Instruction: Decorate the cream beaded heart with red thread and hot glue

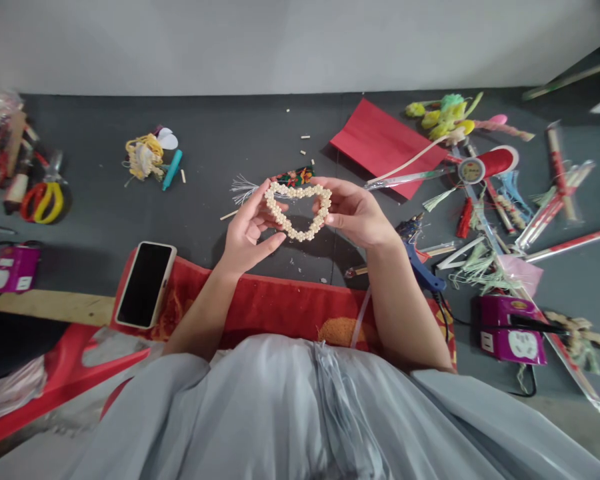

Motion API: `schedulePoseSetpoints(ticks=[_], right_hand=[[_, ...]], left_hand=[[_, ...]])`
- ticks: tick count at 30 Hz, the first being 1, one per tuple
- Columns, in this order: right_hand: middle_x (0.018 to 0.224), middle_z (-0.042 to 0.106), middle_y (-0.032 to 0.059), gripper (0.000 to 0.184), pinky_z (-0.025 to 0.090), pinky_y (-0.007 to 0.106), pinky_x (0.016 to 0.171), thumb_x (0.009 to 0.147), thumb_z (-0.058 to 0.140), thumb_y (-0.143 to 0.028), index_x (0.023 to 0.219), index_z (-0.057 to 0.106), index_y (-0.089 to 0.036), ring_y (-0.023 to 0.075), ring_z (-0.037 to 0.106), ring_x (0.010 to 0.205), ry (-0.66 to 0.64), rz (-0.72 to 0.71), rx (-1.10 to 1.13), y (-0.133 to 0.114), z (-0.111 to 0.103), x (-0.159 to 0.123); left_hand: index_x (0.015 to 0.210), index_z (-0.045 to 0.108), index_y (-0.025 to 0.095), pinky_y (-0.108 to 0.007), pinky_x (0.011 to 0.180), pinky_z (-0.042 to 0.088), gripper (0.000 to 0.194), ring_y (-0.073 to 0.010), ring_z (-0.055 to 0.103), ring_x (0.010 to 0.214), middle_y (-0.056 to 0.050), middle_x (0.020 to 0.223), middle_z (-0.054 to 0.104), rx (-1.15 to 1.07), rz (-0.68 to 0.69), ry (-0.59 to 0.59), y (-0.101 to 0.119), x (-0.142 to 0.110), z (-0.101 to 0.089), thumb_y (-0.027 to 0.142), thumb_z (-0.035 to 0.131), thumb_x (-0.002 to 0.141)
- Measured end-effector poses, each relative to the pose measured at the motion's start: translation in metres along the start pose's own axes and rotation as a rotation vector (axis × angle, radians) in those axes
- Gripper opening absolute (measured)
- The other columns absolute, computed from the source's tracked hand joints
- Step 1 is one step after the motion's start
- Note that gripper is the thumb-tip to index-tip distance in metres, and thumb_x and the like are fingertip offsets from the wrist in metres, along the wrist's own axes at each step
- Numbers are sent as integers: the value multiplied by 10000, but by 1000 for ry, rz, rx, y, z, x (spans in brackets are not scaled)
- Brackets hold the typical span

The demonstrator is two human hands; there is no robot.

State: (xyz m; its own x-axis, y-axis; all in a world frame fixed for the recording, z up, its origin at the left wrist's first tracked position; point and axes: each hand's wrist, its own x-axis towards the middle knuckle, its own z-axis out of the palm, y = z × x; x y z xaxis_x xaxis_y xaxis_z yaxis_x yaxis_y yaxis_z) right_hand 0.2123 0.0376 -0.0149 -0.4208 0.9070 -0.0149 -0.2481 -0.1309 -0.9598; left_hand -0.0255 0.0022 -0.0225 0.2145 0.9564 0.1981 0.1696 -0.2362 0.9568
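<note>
A heart-shaped frame of cream pearl beads is held up between both hands above the dark floor. My left hand pinches its left side with fingers curled round the beads. My right hand grips the right side, fingers closed on the beads. Just behind the heart lie a dark flowered strip and a tuft of white threads.
A phone lies on a red mat near my lap. Scissors sit far left, a yellow yarn bundle behind. Red paper, a blue glue gun, tassels, sticks and a purple power strip crowd the right.
</note>
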Motion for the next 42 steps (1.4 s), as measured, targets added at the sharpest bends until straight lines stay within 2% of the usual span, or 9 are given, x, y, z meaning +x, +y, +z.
schedulePoseSetpoints(ticks=[3, 10, 15, 18, 23, 26, 30, 34, 42], right_hand=[[1163, 729, 41, 759, 609, 320, 814, 589, 950, -484, 1272, 701, -266, 171, 688, 930, -3, -14, 0, 0, 0, 0], [1098, 720, 30, 723, 608, 322, 807, 610, 941, -473, 1261, 698, -272, 162, 676, 899, -22, -24, -3, -2, 2, -1], [1071, 713, 12, 668, 605, 314, 816, 637, 938, -428, 1245, 701, -282, 143, 671, 873, -41, -59, 25, -1, 2, 0], [1072, 713, 9, 661, 605, 313, 827, 663, 928, -435, 1259, 687, -282, 141, 671, 874, -46, -70, 18, 2, 1, 0], [1123, 704, 28, 765, 614, 334, 845, 647, 920, -534, 1306, 642, -262, 165, 682, 923, -29, -125, -44, 8, -3, 2], [1163, 689, 44, 842, 624, 313, 806, 634, 934, -522, 1355, 599, -244, 166, 684, 939, -82, -152, -52, 10, -5, 3], [1202, 668, 58, 935, 635, 302, 800, 655, 926, -523, 1449, 519, -246, 189, 683, 1026, -161, -152, -119, 10, -6, 3], [1255, 652, 76, 937, 640, 317, 829, 683, 916, -516, 1475, 495, -241, 204, 678, 1067, -155, -169, -159, 10, -5, 3], [1356, 623, 96, 926, 646, 354, 884, 681, 919, -515, 1464, 510, -237, 205, 685, 1061, -120, -206, -183, 9, -4, 3]], left_hand=[[1561, 390, 389, -467, 887, 649, 998, -291, 764, 1029, -104, 1211, 710, 4, -8, 0, 2, 0, 0, 798, 745, 722], [1506, 464, 394, -413, 825, 657, 850, -288, 753, 1079, -90, 1199, 722, 12, 12, 50, 5, 0, 1, 733, 746, 779], [1525, 444, 392, -419, 812, 660, 913, -304, 744, 1094, -101, 1184, 727, 32, -30, 55, 5, -1, 1, 773, 740, 750], [1520, 451, 398, -413, 807, 660, 885, -297, 743, 1086, -94, 1175, 728, 16, -28, 63, 5, -2, 2, 741, 755, 763], [1510, 467, 395, -334, 778, 652, 786, -228, 752, 995, -56, 1131, 737, -87, 111, 75, -8, -1, 5, 577, 802, 823], [1521, 453, 406, -276, 731, 638, 786, -173, 748, 900, -29, 1134, 729, -166, 229, 35, -21, 2, 6, 475, 829, 834], [1519, 458, 439, -271, 728, 641, 763, -157, 745, 875, -13, 1138, 708, -218, 258, 28, -28, 5, 6, 400, 828, 852], [1526, 446, 461, -277, 717, 648, 748, -162, 750, 882, -19, 1151, 695, -206, 276, 10, -26, 6, 6, 384, 808, 875], [1591, 317, 449, -318, 764, 658, 983, -180, 761, 885, -57, 1226, 665, -156, 307, -61, -21, 5, 8, 396, 884, 789]])
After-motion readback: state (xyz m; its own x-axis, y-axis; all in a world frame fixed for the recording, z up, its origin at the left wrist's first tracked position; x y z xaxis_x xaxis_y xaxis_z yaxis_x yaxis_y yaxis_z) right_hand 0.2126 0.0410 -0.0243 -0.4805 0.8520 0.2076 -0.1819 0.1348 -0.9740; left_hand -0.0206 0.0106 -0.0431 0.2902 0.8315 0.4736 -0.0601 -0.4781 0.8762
